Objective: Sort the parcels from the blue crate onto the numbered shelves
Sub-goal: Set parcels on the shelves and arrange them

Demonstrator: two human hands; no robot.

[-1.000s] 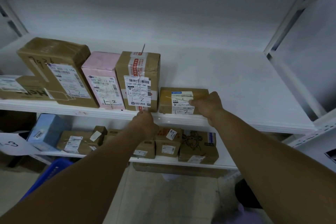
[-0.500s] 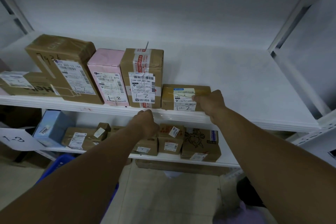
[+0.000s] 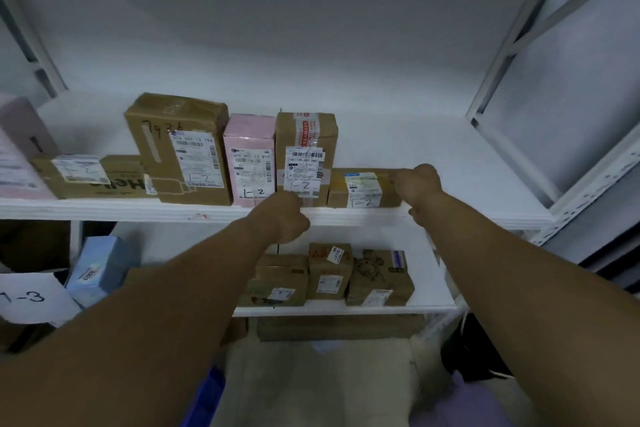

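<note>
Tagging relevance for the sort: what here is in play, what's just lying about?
In play: flat parcel marked 1-2, right hand at its right end, left hand at the shelf edge, upper shelf, blue crate.
Lying about: light-blue box, lower-shelf boxes, 1-3 sign.

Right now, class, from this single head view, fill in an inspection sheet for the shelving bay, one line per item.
Surface: white shelf, bare on its right part.
Job's things: flat box, taped box, pink box and tall box sit in a row, each marked 1-2; only a corner of the blue crate shows, low in view.
Clutter: nothing seen.
Grips: right hand grips the flat box's right end; left hand is curled at the shelf edge below the taped box, contact unclear.
Cables: nothing seen.
Surroundings: lower shelf with small boxes; paper sign reading 1-3 at left; white wall behind.
</note>
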